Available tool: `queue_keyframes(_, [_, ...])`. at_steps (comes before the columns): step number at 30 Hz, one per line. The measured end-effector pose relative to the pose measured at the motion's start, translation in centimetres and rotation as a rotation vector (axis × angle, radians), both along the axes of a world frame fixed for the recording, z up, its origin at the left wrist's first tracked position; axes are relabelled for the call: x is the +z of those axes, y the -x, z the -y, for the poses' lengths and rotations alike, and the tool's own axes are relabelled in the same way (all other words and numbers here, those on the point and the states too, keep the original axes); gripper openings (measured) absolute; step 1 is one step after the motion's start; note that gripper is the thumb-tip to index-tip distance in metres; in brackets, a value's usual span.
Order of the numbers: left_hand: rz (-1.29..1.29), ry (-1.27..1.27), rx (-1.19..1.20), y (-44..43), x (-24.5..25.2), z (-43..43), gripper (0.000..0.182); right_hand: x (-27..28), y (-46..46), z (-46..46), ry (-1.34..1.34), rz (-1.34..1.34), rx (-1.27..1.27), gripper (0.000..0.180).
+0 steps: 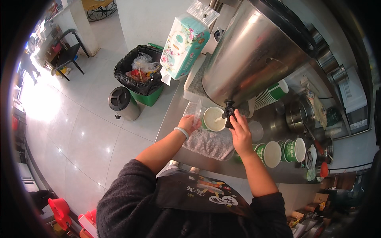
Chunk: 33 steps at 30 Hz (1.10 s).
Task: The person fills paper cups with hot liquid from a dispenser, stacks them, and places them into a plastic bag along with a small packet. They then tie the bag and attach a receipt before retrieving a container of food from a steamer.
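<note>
A whitish liquid runs from the black tap (228,107) of a large stainless-steel drink dispenser (253,50) into a paper cup (214,120). The cup stands upright below the spout and looks filled close to its rim. My right hand (241,132) is at the tap's black lever (229,122), fingers against it; the thumb's grip is partly hidden. Left of the cup, my left hand (189,124) holds a clear plastic lid (197,111) on edge. Under my wrists a pinkish-grey towel (208,145) lies on the steel counter (171,131).
Stacked green-and-white paper cups (271,93) stand right of the dispenser. More cups (272,154) lie sideways near my right forearm. A steel pot (297,116) sits farther right. A tissue pack (184,44) hangs at left, above a lined green bin (146,96).
</note>
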<state>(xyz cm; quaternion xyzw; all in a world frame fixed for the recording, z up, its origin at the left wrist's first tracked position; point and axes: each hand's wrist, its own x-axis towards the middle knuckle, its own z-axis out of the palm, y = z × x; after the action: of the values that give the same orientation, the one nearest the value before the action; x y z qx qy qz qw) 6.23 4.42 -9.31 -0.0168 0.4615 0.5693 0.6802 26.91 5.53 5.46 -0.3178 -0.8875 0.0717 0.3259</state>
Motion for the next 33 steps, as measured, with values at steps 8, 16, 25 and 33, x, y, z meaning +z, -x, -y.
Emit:
queue_keyframes(8, [-0.07,-0.037,0.016,-0.5,-0.1,-0.8,0.01,3.1,0.1,-2.5,0.057,-0.009,-0.002,0.037])
queue_keyframes(16, [-0.124,-0.046,-0.024,-0.6,0.6,-2.4,0.01,-10.7,-0.7,-4.6,0.916,-0.588,-0.679,0.044])
queue_keyframes(25, [-0.174,-0.088,-0.106,-0.7,1.1,-2.8,0.011,-15.0,-1.2,-4.5,1.36,-0.747,-0.206,0.071])
queue_keyframes(33, [-0.164,-0.166,-0.155,-0.1,1.4,-1.9,0.015,-14.2,-1.2,-3.1,1.311,-0.773,-0.17,0.068])
